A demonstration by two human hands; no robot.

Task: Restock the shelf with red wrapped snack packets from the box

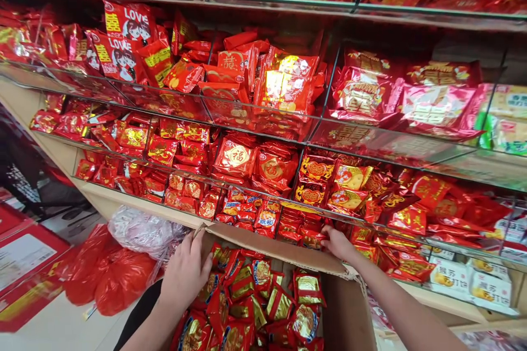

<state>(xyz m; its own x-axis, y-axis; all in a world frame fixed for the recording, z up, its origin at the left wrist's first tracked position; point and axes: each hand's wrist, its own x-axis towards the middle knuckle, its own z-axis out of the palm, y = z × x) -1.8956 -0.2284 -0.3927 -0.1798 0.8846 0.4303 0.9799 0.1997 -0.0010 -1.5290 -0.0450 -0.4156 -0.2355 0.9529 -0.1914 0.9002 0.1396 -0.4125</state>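
Observation:
An open cardboard box full of red and gold wrapped snack packets stands right in front of me. My left hand is closed over its left rim by the far corner, thumb on the inner side. Beyond the box's far flap, my right hand reaches to the lowest shelf row. Its fingers are curled at a small red and gold snack packet, and their tips are partly hidden. Blue-labelled red packets sit just left of it on the same row.
Tiered shelves with clear front guards hold several kinds of red packets, and white packets at lower right. On the floor at left lie red plastic bags, a clear bag and a red carton.

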